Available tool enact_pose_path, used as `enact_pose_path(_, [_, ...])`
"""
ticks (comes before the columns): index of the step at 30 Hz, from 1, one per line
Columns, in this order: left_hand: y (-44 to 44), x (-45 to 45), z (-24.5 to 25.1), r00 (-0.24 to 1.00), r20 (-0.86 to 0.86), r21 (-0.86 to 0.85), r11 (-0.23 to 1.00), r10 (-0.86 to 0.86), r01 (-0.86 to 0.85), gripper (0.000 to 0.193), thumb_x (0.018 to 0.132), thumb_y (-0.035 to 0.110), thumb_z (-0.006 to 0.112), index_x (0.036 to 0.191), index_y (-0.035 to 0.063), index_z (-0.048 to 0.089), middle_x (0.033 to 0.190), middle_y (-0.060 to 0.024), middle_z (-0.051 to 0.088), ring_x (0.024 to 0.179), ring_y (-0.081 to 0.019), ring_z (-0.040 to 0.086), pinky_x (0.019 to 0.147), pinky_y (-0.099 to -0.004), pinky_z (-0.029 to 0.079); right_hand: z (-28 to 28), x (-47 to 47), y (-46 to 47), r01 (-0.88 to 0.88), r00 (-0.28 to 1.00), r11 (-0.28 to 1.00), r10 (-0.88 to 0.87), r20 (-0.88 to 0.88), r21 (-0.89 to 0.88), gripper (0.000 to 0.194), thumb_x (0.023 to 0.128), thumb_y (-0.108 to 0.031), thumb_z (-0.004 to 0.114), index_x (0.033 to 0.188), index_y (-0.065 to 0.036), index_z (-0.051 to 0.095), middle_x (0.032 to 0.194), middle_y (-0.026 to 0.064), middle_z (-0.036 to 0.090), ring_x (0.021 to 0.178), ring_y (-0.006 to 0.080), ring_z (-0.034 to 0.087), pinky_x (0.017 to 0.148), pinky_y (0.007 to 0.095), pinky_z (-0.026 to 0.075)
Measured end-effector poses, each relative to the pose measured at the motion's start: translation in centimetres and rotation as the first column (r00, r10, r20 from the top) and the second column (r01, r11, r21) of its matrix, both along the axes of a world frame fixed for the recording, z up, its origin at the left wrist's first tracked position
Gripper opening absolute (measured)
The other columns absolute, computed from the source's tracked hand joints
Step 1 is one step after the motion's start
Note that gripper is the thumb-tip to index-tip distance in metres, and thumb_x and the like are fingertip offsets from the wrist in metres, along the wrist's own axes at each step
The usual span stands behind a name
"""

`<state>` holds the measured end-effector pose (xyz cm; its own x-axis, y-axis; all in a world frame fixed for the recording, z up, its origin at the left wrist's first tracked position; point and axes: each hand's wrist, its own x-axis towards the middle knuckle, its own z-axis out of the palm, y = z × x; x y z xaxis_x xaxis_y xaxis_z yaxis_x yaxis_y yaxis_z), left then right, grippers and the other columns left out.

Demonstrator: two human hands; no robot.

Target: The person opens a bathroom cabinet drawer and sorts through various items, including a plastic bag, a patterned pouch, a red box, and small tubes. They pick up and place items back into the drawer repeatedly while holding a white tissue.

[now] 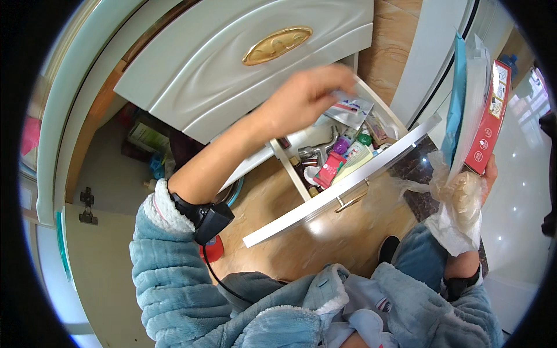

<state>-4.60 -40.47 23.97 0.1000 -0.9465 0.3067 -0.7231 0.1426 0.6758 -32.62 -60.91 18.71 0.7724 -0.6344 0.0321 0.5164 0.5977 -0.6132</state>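
My left hand (311, 93), blurred, is over the far part of an open drawer (287, 174); whether its curled fingers hold anything cannot be told. Below them lies a clear zip bag (350, 112). Nearer in the drawer are a metal faucet (320, 150), a red packet (330, 169), a pale yellow comb (354, 163), and tubes with a purple cap (340, 146) and a green cap (364, 139). On the right, my right hand (490, 178) grips a red box (487, 117), a blue flat packet (454, 104), clear plastic sleeves (472, 95) and crumpled plastic bags (463, 200), which partly hide it.
A white cabinet front with a gold oval handle (277, 45) stands above the drawer. Left of it is an open cupboard with a hinged door (104, 269) and stored items inside. A red container (212, 249) is on the tan floor. A white door frame rises at right.
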Motion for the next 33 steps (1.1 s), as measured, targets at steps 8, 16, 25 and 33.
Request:
enact_pose_path(8, [1.1, 1.7, -10.3, 0.620, 0.781, 0.267, 0.936, -0.071, -0.229, 0.054, 0.075, -0.004, 0.055, 0.128, 0.0051, 0.057, 0.153, -0.0136, 0.033, 0.144, -0.0290, 0.029, 0.112, -0.0484, 0.032, -0.6, -0.6, -0.9, 0.048, 0.999, 0.997, -0.047, 0.012, -0.062, 0.044, 0.099, -0.043, 0.050, 0.120, -0.005, 0.056, 0.108, 0.0102, 0.068, 0.094, 0.0200, 0.067, 0.086, 0.0351, 0.055])
enact_pose_path(16, [1.3, 2.0, -8.0, 0.906, 0.330, -0.035, 0.963, 0.265, -0.269, 0.054, 0.078, -0.016, 0.050, 0.131, -0.0029, 0.050, 0.144, -0.0175, 0.044, 0.128, -0.0344, 0.049, 0.106, -0.0411, 0.042, -0.1, -0.3, -0.9, -0.007, 0.997, 0.996, 0.014, 0.073, -0.085, 0.045, 0.098, -0.042, 0.050, 0.123, -0.004, 0.055, 0.114, 0.0123, 0.068, 0.099, 0.0217, 0.067, 0.089, 0.0371, 0.055])
enact_pose_path(25, [1.7, -2.3, -2.6, 0.771, -0.521, 0.033, 0.912, 0.365, -0.410, 0.027, 0.085, -0.010, 0.062, 0.112, -0.0024, 0.061, 0.110, -0.0044, 0.064, 0.098, -0.0100, 0.062, 0.085, -0.0253, 0.052, 0.0, 0.4, 0.7, -0.308, 0.951, 0.951, 0.306, 0.050, 0.035, 0.062, 0.089, -0.039, 0.062, 0.134, 0.001, 0.047, 0.124, 0.0173, 0.062, 0.105, 0.0287, 0.065, 0.091, 0.0418, 0.054])
enact_pose_path(33, [0.8, -5.0, 3.4, 0.778, -0.623, -0.025, 0.992, 0.079, -0.121, 0.029, 0.083, -0.009, 0.062, 0.111, -0.0036, 0.059, 0.107, -0.0085, 0.063, 0.098, -0.0108, 0.063, 0.079, -0.0272, 0.054, 1.0, 2.1, 3.2, -0.237, 0.957, 0.960, 0.205, -0.203, -0.147, 0.067, 0.081, -0.033, 0.074, 0.130, 0.003, 0.047, 0.113, 0.0150, 0.065, 0.095, 0.0218, 0.068, 0.081, 0.0348, 0.058])
